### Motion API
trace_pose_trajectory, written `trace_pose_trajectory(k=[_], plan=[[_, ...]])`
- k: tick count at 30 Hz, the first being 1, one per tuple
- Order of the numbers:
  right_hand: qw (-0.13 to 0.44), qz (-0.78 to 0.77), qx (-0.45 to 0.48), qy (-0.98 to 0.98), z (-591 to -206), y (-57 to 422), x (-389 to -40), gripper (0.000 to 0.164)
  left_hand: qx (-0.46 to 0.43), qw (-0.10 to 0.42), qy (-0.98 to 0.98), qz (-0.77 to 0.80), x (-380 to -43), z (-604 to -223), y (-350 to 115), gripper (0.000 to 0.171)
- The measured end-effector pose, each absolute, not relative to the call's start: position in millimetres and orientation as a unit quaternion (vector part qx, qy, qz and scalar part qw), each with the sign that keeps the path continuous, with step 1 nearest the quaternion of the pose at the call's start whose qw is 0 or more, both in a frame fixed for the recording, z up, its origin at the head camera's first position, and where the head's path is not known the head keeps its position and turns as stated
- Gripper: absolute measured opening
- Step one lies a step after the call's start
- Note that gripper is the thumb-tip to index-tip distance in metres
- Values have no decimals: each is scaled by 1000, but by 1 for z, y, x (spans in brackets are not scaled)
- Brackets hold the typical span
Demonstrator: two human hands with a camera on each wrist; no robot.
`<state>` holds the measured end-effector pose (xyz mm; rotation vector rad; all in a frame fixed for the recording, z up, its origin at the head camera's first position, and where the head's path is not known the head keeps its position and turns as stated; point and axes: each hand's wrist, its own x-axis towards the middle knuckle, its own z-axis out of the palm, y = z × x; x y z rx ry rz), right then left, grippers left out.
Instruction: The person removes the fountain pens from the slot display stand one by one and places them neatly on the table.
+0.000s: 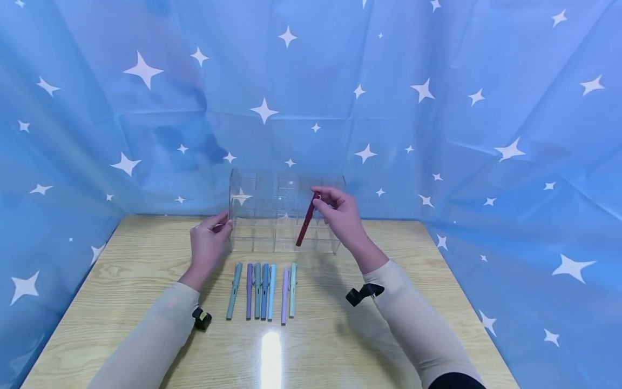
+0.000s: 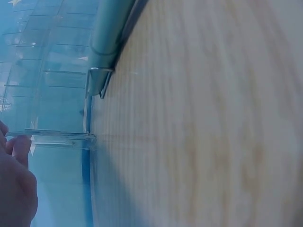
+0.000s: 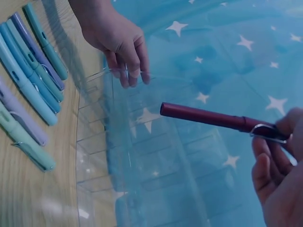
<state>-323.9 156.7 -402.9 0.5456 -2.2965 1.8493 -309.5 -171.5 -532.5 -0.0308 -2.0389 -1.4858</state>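
A dark red pen (image 1: 307, 224) with a metal clip is held by my right hand (image 1: 344, 216), pinched near its clip end between thumb and fingers. It slants down in front of the clear compartmented organizer (image 1: 255, 229), and its other end points free in the right wrist view. My left hand (image 1: 208, 244) grips the organizer's left side wall, thumb toward the front and fingers around the edge. In the left wrist view, fingertips (image 2: 20, 147) sit at the edge of that transparent wall.
Several capped pens lie in a row on the wooden table (image 1: 160, 259) before the organizer: a teal pen (image 1: 234, 292) at the left, a purple pen (image 1: 249, 292), blue ones, a lilac pen (image 1: 285, 297) and a mint pen (image 1: 293, 290). A blue star-patterned curtain (image 1: 311, 75) hangs behind.
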Motion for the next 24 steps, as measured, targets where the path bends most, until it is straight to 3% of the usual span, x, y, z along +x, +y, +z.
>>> trace_pose_trajectory(k=[24], plan=[[-57, 576, 192, -793, -465, 182, -291, 32, -14, 302, -762, -573, -312, -536, -174, 32]])
